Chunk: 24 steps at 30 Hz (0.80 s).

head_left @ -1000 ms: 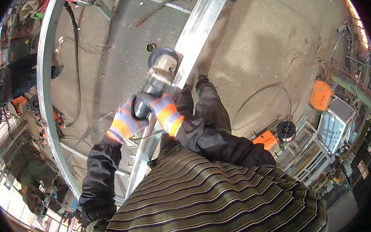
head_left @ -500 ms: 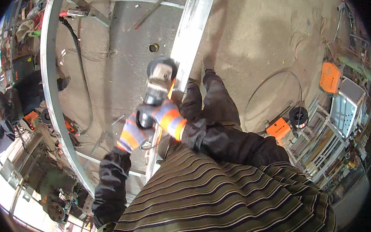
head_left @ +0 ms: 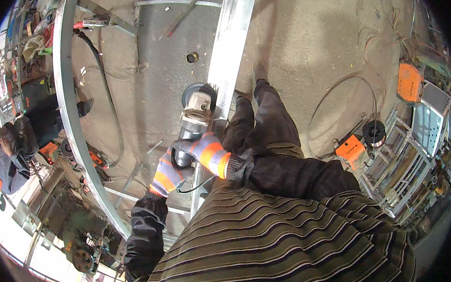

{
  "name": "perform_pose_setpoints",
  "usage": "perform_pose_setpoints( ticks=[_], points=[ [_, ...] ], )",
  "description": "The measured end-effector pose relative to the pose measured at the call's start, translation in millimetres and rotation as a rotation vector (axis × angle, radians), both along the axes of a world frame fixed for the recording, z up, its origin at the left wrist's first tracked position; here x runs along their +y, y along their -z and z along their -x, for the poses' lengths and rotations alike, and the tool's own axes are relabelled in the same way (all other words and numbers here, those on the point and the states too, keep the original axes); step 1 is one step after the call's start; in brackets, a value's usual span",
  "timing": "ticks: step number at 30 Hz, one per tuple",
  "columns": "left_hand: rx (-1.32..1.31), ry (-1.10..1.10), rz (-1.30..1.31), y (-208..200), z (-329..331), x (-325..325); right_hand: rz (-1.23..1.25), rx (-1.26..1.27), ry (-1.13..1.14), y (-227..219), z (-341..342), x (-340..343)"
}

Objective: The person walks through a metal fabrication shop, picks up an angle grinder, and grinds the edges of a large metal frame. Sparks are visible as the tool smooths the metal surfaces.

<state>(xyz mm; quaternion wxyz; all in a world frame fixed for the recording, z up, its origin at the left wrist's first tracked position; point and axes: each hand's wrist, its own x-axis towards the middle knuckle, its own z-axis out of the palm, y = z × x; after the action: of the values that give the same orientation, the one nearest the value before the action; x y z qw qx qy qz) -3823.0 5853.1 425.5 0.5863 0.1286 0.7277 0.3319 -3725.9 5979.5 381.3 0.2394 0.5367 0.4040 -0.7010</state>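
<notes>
Both my hands, in striped grey and orange gloves, grip an angle grinder. My left hand is closed round its rear end. My right hand wraps over the body from the right side. At the far end of the tool, the dark disc lies against or just above the left edge of a long bright metal beam; I cannot tell whether they touch. A thin dark cord shows below my hands, across the beam.
Left of me a second metal beam curves through the view. A short ring and a dark hose lie on the floor. Another person is at the far left. Right: wire spool, orange box, metal frames.
The grinder and both hands have come a little nearer to me along the beam. Orange streaks beside the tool no longer show. The whole view has shifted slightly.
</notes>
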Motion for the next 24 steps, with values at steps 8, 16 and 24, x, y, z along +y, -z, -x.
perform_pose_setpoints(
  ticks=[8,16,24],
  points=[
    [0.34,0.261,-0.023,33,32,24,0.098,0.23,0.418,9,23,37],
    [0.394,0.24,-0.147,28,24,2,0.247,0.464,0.696,17,4,8],
    [0.147,0.092,-0.096,24,11,2,0.13,0.287,0.427,12,7,11]
  ],
)
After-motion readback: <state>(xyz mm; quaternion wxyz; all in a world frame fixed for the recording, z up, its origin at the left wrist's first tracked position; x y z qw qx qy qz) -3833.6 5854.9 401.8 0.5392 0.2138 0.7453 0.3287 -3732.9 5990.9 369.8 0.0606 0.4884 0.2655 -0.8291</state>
